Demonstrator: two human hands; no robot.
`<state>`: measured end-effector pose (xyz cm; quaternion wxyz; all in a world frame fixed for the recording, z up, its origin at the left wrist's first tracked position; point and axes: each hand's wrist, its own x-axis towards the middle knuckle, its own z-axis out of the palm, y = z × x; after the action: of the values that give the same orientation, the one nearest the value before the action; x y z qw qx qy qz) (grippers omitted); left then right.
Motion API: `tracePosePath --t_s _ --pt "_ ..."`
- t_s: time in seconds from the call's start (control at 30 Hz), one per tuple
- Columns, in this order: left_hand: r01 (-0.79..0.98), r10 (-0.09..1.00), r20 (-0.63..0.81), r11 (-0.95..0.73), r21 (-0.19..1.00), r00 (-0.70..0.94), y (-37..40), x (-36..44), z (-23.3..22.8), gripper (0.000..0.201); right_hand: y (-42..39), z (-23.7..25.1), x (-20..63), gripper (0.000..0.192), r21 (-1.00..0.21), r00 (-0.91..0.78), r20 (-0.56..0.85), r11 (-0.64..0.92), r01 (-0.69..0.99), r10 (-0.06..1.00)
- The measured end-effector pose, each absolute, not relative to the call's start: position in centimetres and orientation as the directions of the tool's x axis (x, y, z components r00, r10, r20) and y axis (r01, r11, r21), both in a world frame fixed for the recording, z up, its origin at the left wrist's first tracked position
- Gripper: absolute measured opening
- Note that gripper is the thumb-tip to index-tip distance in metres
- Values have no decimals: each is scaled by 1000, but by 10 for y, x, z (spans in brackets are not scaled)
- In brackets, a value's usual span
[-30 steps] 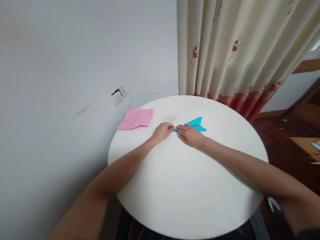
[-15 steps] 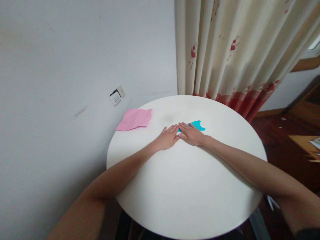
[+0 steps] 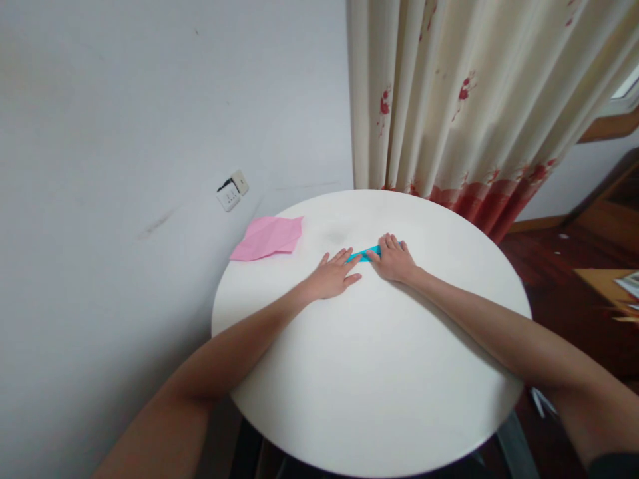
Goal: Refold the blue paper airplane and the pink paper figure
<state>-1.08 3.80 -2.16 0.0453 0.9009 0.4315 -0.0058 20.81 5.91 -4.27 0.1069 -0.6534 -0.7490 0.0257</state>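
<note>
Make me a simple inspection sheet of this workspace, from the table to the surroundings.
Surface: round white table.
Job's things: blue paper on the table, partly hidden.
Clutter: pink paper near the table's far left edge.
Hands: left hand, fingers spread, at the blue paper's left end; right hand, palm down over its right part.
Cables: a dark shape at the wall outlet, too small to tell.
Surroundings: pale wall, cream curtain with red pattern.
</note>
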Motion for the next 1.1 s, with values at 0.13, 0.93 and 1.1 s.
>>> tracePosePath --t_s 0.13,0.93,1.1 --pt "783 782 -52 -617 79 621 38 -10 -22 64 59 -43 208 85 -176 -86 237 130 976 968" --pt "836 838 -25 -541 94 545 43 -6 -22 68 49 -31 198 70 -157 -563 118 576 803 818" --pt "853 853 -26 -521 23 522 36 -5 -15 70 50 -32 198 71 -156 -566 130 581 799 814"
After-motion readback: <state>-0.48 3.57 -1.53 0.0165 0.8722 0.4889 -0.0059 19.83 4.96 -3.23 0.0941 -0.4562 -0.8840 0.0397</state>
